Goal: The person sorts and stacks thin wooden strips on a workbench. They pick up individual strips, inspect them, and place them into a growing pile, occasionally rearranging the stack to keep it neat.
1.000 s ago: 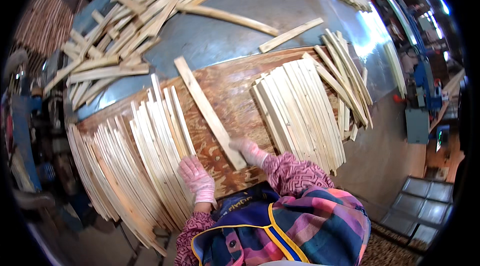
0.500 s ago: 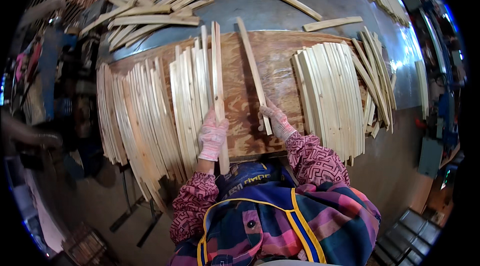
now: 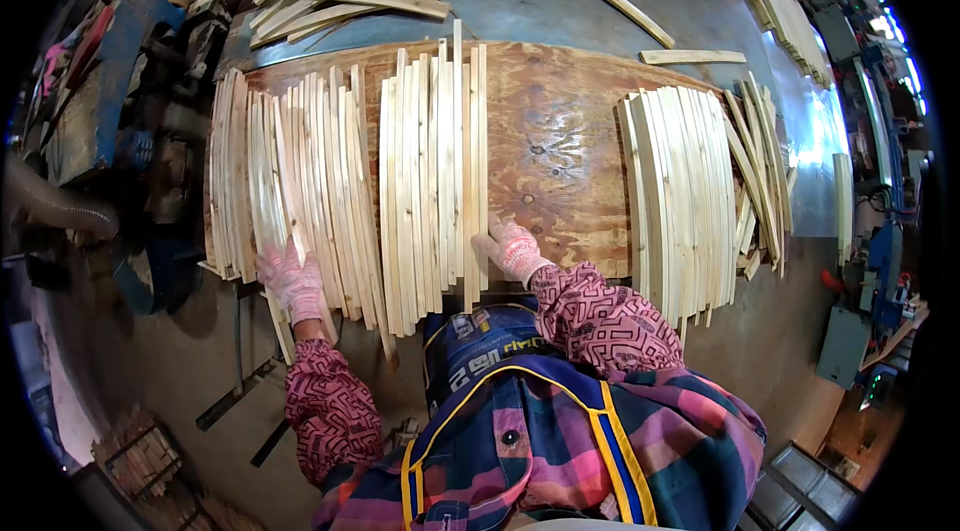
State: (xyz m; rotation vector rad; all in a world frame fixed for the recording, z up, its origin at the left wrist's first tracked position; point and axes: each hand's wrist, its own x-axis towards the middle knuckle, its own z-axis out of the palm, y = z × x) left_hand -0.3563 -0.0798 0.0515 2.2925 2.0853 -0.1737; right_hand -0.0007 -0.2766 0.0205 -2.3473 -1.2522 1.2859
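2 batches of wood slats (image 3: 432,181) lie aligned on the plywood board (image 3: 550,146), the right-hand stack (image 3: 680,191) untouched; the gloved left hand (image 3: 292,281) lies flat on slats while the right hand (image 3: 512,249) presses open against the batch's edge.

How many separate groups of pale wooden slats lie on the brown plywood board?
3. A left group under the left hand; a middle group with the right hand at its right edge; a right group, untouched. More loose slats lie beyond the plywood board.

slats (image 3: 430,181): pale raw wood | board (image 3: 550,146): rough plywood | gloves (image 3: 292,279): knit cloth
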